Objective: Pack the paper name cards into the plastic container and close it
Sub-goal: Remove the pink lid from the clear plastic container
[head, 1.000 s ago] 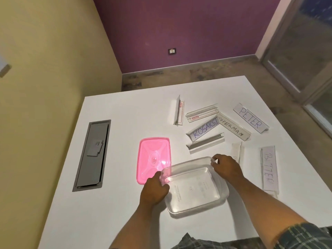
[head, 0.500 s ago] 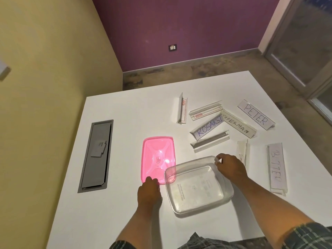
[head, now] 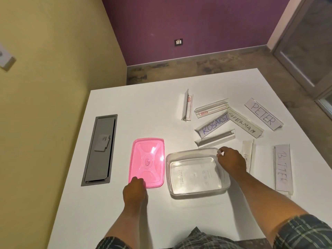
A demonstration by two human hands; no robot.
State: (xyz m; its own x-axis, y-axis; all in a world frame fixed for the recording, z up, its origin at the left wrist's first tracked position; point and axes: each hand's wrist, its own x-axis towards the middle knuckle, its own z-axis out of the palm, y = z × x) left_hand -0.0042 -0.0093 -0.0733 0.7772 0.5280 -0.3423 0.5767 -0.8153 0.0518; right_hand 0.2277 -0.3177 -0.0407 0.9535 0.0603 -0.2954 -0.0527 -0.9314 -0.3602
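Note:
A clear plastic container sits open and empty on the white table. My right hand pinches its far right corner. The pink lid lies flat just left of it, and my left hand rests with its fingertips on the lid's near edge. Several name cards in clear holders lie beyond and to the right: KOSAKSI, SUPERMAN, PETER, BITTER, and one partly hidden behind my right hand.
Other clear holders lie at the far side: one upright, one angled, and an empty one just past the container. A grey cable hatch is set into the table at the left. The table's right edge runs close to BITTER.
My left hand let go of the container's left rim and moved left and nearer, onto the pink lid's near edge. The container now sits apart from the lid instead of overlapping it.

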